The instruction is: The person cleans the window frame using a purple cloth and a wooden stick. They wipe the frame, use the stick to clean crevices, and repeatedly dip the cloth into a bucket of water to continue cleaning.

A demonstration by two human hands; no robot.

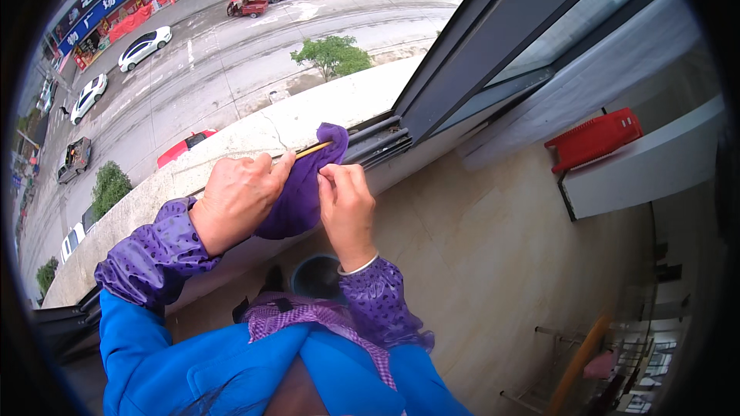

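My left hand [240,199] grips a thin yellowish stick [312,150], its fingers curled around one end. The far tip of the stick presses against a purple cloth [298,196], which drapes over the window track [376,141] and hangs down on the inner side. With thumb and forefinger, my right hand [347,208] pinches the cloth's right edge, just below the track. The part of the stick under my left hand is hidden.
A dark-framed window sash [491,29] stands right of the track. Outside runs a pale concrete ledge [231,156] above a street with parked cars. Indoors, a red plastic basket [595,138] sits on a white ledge [647,162]. A dark basin [318,277] is on the floor below me.
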